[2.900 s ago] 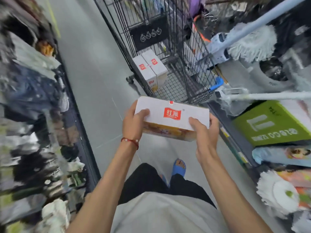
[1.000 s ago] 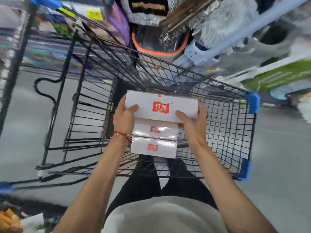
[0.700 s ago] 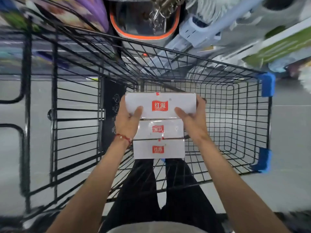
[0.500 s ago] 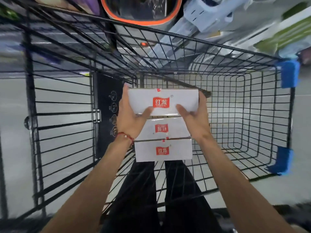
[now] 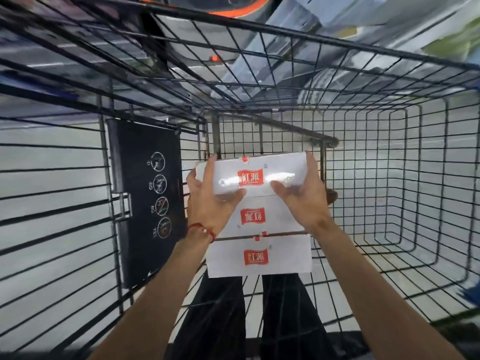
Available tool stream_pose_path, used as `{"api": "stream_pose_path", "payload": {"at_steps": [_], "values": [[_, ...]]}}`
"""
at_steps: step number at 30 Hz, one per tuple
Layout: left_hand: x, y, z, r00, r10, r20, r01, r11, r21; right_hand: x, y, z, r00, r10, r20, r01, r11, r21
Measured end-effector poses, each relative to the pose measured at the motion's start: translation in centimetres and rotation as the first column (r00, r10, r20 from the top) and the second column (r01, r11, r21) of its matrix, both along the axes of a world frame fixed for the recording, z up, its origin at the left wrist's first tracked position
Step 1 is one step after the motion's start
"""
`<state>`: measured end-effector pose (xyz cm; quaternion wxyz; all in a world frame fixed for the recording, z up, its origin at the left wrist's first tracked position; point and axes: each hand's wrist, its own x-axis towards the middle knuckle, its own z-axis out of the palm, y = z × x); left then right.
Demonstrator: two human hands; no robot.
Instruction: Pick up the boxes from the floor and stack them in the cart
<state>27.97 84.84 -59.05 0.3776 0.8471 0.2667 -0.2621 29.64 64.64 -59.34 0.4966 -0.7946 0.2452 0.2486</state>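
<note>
Head view, looking straight down into one black wire cart [image 5: 311,38]. Three white boxes inside, each with one red logo on its top face.

Farthest box [image 5: 275,175] gripped at both short ends. Left hand [image 5: 207,201] curled round the left end, thumb laid across the top face. Right hand [image 5: 304,201] curled round the right end, thumb likewise on top. Held just beyond the middle box [image 5: 275,216], near edge overlapping it from this angle. Impossible to tell whether already down on the basket floor or a little above it.

Middle box and nearest box [image 5: 259,258] lying flat, long sides together, close to the near end of the basket, logo of the middle one turned the opposite way round.

One red string bracelet [image 5: 202,229] on the left wrist. One black placard [image 5: 140,203] on the cart's left wall, with four round white icons in a column. Two legs in dark trousers [image 5: 215,320] seen through the mesh below the boxes.

Underneath and on both sides, smooth pale grey floor [image 5: 39,136]. Beyond the far rim, blurred shop goods, among them one orange-edged item [image 5: 233,9], too smeared to identify.
</note>
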Motion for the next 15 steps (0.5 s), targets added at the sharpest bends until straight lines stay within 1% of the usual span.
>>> {"api": "stream_pose_path", "payload": {"at_steps": [3, 7, 12, 15], "values": [[-0.1, 0.1, -0.8, 1.000, -0.005, 0.024, 0.005, 1.000, -0.027, -0.1, -0.1, -0.4, 1.000, -0.001, -0.008, 0.001, 1.000, -0.010], [-0.7, 0.1, -0.9, 0.996, -0.027, 0.088, 0.030, 0.999, -0.035, -0.6, 0.0, -0.3, 1.000, -0.015, 0.027, 0.015, 1.000, 0.003], [-0.4, 0.3, -0.9, 0.997, -0.035, 0.064, 0.038, 0.998, -0.042, -1.2, -0.1, -0.3, 0.998, -0.015, 0.068, 0.021, 0.995, -0.095], [-0.1, 0.3, -0.9, 0.997, -0.064, 0.051, 0.066, 0.997, -0.036, -1.5, -0.3, -0.5, 0.997, 0.005, 0.075, 0.004, 0.994, -0.113]]}}
